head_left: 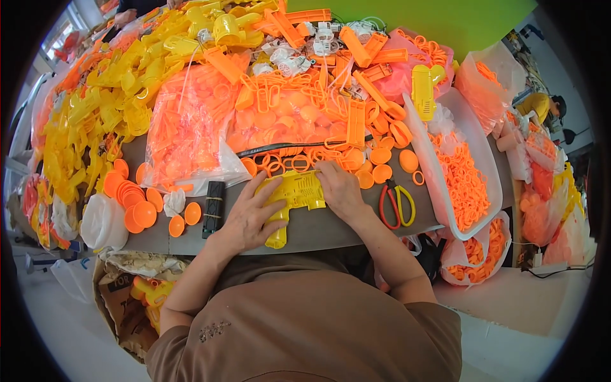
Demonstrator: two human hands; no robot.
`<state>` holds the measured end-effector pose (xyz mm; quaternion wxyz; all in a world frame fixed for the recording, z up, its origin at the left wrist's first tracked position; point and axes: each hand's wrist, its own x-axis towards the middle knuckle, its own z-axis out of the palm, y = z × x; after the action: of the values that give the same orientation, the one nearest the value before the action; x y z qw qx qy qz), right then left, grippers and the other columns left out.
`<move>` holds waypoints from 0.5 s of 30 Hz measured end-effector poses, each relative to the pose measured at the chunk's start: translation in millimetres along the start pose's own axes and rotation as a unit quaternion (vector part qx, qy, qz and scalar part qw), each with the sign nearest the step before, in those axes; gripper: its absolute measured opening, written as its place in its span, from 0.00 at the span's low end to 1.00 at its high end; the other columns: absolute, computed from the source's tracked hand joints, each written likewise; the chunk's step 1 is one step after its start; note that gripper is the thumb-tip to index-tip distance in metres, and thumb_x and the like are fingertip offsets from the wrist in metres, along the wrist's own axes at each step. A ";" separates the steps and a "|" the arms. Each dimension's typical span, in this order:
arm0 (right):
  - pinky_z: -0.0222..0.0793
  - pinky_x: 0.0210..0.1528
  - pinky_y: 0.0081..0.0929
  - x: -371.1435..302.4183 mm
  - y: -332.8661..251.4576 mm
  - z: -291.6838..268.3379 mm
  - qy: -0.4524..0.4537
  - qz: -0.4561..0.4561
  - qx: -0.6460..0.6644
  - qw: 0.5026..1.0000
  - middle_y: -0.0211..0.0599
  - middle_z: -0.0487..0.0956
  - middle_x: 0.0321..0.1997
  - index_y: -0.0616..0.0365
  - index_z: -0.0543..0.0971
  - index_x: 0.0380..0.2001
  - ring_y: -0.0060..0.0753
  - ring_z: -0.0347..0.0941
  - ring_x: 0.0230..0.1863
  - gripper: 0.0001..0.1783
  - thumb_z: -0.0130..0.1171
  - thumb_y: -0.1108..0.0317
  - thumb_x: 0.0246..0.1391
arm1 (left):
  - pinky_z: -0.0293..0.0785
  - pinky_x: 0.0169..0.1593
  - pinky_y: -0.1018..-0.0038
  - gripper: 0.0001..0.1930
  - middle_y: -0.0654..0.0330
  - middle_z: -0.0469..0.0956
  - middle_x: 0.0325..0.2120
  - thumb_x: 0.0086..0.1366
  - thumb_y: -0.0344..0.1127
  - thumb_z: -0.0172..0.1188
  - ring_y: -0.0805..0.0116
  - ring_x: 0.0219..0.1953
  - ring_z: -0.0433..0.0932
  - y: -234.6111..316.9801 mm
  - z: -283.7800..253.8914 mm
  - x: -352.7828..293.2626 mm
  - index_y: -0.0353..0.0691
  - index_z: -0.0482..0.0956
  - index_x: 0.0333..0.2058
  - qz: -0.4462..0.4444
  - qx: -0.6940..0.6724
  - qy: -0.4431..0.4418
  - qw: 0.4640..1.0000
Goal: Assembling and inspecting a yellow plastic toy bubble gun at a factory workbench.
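Note:
A yellow plastic toy gun shell [294, 193] lies flat on the grey table [331, 230] right in front of me. My left hand [249, 218] rests over its grip and lower body, fingers spread across it. My right hand [340, 190] presses down on the barrel end at the right. Both hands hold the shell against the tabletop. Orange rings [280, 162] and orange round caps [380, 164] lie just beyond the shell.
Red and yellow scissors [396, 205] lie right of my right hand. A white tray [480, 153] of small orange parts stands at right. Clear bags of orange pieces [191, 124] and yellow shells [105, 102] fill the back. A black block [214, 209] and orange discs [137, 204] sit left.

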<state>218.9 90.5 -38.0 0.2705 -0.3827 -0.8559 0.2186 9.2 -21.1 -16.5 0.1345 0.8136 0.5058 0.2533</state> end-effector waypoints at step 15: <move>0.69 0.34 0.31 93.5 50.7 -71.4 0.225 -0.035 -0.134 0.964 0.40 0.75 0.34 0.61 0.73 0.39 0.37 0.74 0.34 0.13 0.58 0.70 0.49 | 0.59 0.60 0.56 0.19 0.50 0.64 0.56 0.49 0.31 0.65 0.43 0.60 0.57 3.4 -8.8 8.3 0.38 0.76 0.42 -0.041 0.003 0.036 0.999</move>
<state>238.7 205.7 14.4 0.4098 -0.4248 -0.8072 0.0007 10.0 -15.5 -5.2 0.1239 0.7832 0.5436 0.2752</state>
